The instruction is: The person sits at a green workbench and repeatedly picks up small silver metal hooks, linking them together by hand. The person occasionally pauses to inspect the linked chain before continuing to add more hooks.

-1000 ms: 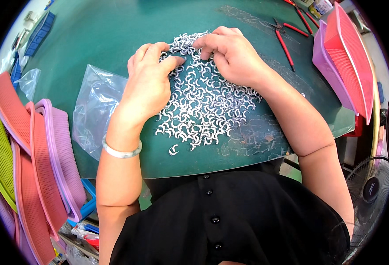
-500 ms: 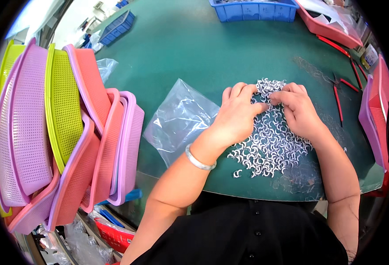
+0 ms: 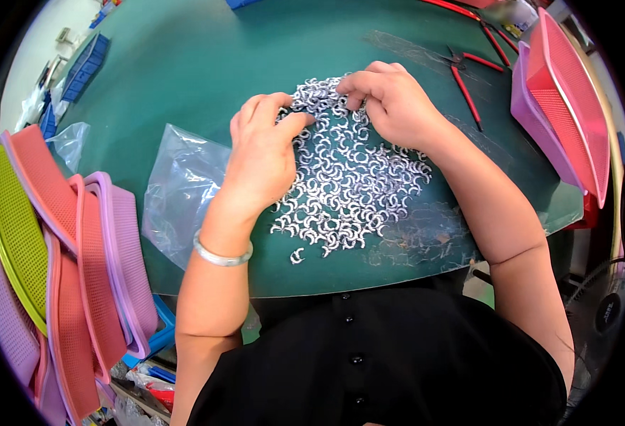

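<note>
Many small silvery crescent-shaped metal pieces [image 3: 341, 184] lie spread in a patch on the green tabletop, with a denser heap at its far end. My left hand [image 3: 264, 145] rests at the heap's left side, fingers bent and thumb stretched apart over the pieces. On the other side, my right hand [image 3: 398, 103] touches the heap with curled fingertips, its thumb apart from the index finger. Neither hand shows a piece held, though some fingertips are hidden among the crescents. A clear plastic bag [image 3: 185, 188] lies flat left of my left forearm.
Stacked pink, purple and green perforated baskets [image 3: 78, 284] stand at the left. Red-handled pliers [image 3: 466, 89] lie beyond my right hand. More pink and purple baskets [image 3: 564, 113] stand at the right edge. A blue crate [image 3: 85, 67] is at the far left.
The view has shifted, so the table and hands appear farther left. Both hands stay at the far heap, slightly farther apart around it. The bag lies as before.
</note>
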`<state>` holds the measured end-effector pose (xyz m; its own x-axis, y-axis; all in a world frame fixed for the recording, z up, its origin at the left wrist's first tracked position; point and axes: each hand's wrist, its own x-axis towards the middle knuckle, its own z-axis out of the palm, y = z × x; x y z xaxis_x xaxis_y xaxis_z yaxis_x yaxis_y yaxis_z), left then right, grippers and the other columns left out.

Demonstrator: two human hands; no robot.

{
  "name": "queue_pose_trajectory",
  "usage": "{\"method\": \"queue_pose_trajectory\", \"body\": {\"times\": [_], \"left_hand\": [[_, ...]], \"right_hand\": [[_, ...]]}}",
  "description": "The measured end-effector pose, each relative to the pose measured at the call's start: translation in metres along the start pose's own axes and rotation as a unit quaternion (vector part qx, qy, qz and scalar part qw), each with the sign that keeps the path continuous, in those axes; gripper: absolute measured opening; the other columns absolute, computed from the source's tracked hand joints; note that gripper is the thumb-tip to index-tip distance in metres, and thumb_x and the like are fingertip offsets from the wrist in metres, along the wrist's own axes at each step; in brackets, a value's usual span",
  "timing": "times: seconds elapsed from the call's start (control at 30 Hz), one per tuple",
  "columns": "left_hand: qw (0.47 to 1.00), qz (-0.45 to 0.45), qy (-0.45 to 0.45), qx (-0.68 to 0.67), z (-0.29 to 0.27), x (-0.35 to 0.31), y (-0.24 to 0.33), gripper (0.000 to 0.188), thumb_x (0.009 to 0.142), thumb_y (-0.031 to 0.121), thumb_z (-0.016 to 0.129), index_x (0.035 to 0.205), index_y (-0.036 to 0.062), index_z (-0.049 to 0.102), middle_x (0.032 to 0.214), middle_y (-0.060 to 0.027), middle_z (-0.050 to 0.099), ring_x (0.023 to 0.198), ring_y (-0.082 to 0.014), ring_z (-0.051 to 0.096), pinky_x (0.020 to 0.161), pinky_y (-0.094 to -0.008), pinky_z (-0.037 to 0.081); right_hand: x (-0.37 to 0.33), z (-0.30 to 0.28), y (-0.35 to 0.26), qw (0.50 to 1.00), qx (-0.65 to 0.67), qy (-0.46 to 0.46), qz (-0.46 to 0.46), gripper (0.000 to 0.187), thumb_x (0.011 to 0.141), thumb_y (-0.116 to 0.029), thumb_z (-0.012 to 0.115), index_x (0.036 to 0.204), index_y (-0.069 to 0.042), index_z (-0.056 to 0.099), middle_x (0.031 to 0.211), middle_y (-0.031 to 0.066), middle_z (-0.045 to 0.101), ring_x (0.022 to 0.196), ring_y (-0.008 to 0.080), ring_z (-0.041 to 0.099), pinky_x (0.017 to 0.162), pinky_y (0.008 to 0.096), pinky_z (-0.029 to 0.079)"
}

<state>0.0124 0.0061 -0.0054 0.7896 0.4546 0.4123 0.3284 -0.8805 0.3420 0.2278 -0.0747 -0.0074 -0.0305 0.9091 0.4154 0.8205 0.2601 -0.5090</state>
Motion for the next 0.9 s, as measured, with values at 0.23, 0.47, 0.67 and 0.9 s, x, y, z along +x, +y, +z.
{"method": "queue_pose_trajectory", "body": {"times": [0.23, 0.47, 0.67, 0.9], "left_hand": [[0.999, 0.012, -0.045, 0.024, -0.001, -0.0024, 0.0036, 0.041, 0.08, -0.005, 0.047, 0.109, 0.014, 0.069, 0.119, -0.0143, 0.053, 0.116, -0.0339, 0.045, 0.102, -0.0424, 0.032], [0.999, 0.007, -0.042, 0.01, -0.0009, -0.0012, 0.0045, 0.036, 0.078, -0.006, 0.047, 0.104, 0.0092, 0.067, 0.119, -0.0143, 0.053, 0.116, -0.0338, 0.045, 0.102, -0.0424, 0.032], [0.999, 0.007, -0.034, 0.007, 0.0001, -0.0009, 0.0042, 0.035, 0.079, -0.006, 0.047, 0.105, 0.0087, 0.066, 0.118, -0.0141, 0.053, 0.116, -0.0329, 0.046, 0.101, -0.0414, 0.033], [0.999, 0.004, -0.035, 0.005, 0.0009, -0.002, 0.0046, 0.036, 0.08, -0.006, 0.047, 0.107, 0.0086, 0.066, 0.119, -0.014, 0.053, 0.115, -0.0329, 0.046, 0.101, -0.0409, 0.034]], "right_hand": [[0.0007, -0.0033, 0.0041, 1.0, 0.025, -0.001, 0.0, 0.037, 0.07, 0.008, 0.044, 0.099, -0.004, 0.065, 0.075, 0.0073, 0.066, 0.079, 0.0251, 0.061, 0.075, 0.0364, 0.049], [0.0001, -0.0023, -0.0033, 0.998, 0.064, -0.024, -0.009, 0.037, 0.071, 0.009, 0.046, 0.1, -0.004, 0.065, 0.077, 0.0059, 0.067, 0.083, 0.0238, 0.06, 0.076, 0.0355, 0.049], [0.002, -0.0105, -0.0028, 0.997, 0.027, -0.068, 0.011, 0.035, 0.072, 0.007, 0.046, 0.099, -0.005, 0.066, 0.078, 0.0051, 0.067, 0.083, 0.0234, 0.06, 0.076, 0.0354, 0.049], [-0.001, -0.0039, 0.003, 0.996, 0.04, -0.078, -0.021, 0.035, 0.071, 0.008, 0.046, 0.096, -0.004, 0.066, 0.074, 0.0051, 0.066, 0.08, 0.0214, 0.06, 0.072, 0.0338, 0.05]]}}
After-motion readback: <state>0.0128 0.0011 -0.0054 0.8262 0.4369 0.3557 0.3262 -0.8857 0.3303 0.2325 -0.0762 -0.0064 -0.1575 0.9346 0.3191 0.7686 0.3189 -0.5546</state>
